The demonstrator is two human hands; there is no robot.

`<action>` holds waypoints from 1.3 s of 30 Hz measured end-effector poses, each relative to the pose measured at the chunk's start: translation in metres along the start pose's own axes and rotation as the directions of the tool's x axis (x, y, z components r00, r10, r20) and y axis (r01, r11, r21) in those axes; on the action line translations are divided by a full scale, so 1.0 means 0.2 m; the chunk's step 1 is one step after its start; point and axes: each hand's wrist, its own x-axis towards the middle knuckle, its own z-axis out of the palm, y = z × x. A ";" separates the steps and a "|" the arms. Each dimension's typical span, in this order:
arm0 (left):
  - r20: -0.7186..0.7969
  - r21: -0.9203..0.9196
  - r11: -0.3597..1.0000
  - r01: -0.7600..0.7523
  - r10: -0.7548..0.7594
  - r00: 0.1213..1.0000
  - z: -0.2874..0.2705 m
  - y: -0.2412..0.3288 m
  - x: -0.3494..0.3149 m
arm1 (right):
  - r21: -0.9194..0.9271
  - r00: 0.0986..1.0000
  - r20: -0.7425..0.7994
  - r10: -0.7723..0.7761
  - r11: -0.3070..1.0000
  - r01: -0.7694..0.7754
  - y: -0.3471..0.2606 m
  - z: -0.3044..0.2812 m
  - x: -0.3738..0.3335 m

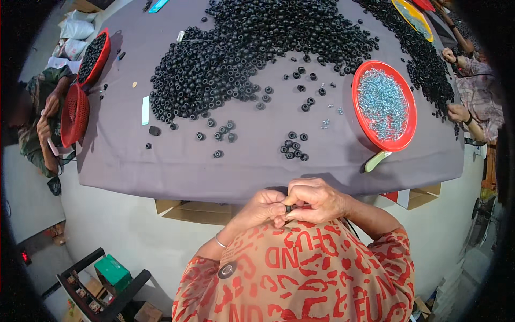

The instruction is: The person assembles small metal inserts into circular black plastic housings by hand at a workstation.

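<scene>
Close to my body, just off the table's near edge, my left hand (264, 208) pinches a small black round part (288, 209) between its fingertips. From the other side, my right hand (316, 199) closes its thumb and fingers on the same part. Most of the part is covered by my fingers, so its exact shape is hard to see. Beyond my hands, a small cluster of black hollow round parts (293, 145) lies on the grey tablecloth (252, 166). A red bowl (413, 115) of small shiny metal pieces (382, 102) stands to the right.
A big heap of black round parts (214, 70) covers the far middle. Further right lies a pile of small black pieces (429, 75). A knife-like green handle (377, 161) sits by the bowl. Co-workers sit at both sides; red baskets (75, 115) are at the left.
</scene>
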 end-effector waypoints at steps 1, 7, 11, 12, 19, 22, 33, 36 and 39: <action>0.007 -0.016 1.000 -0.012 0.012 1.000 0.00 0.00 0.00 | -0.009 0.999 -0.016 -0.028 1.000 0.028 0.00 0.00 0.01; 0.059 -0.045 0.999 -0.002 0.005 0.998 0.00 0.02 0.02 | -0.007 0.998 -0.051 -0.040 0.999 0.039 0.02 0.00 0.02; 0.007 -0.021 0.999 -0.035 0.036 0.999 -0.03 0.05 0.02 | 0.006 0.999 -0.033 0.020 1.000 -0.020 0.03 0.00 0.07; 0.012 -0.021 0.999 -0.034 0.035 0.999 -0.02 0.06 0.02 | 0.040 0.995 -0.021 0.095 0.995 -0.094 0.03 -0.01 0.08; -0.170 0.896 0.350 -0.272 0.838 0.519 -0.07 0.22 0.06 | -0.664 0.824 -0.536 -0.184 0.695 -0.276 0.22 -0.39 0.16; 0.242 0.955 -0.286 0.074 0.901 0.360 -0.08 0.33 0.10 | -0.780 0.884 -0.458 -0.097 0.520 -0.347 0.25 -0.46 0.21; 0.394 0.830 -0.400 0.390 0.914 0.097 -0.07 0.36 0.11 | -0.486 0.850 -0.517 0.095 0.785 -0.383 0.13 -0.36 0.20; -0.109 0.914 0.218 -0.342 0.944 0.311 0.02 0.30 0.14 | 0.004 0.842 -0.499 0.206 0.972 -0.235 0.08 -0.25 0.15; -0.214 0.340 0.805 -0.487 0.570 0.793 0.07 0.27 0.16 | 0.223 0.868 -0.471 0.157 0.973 -0.055 0.08 -0.18 0.11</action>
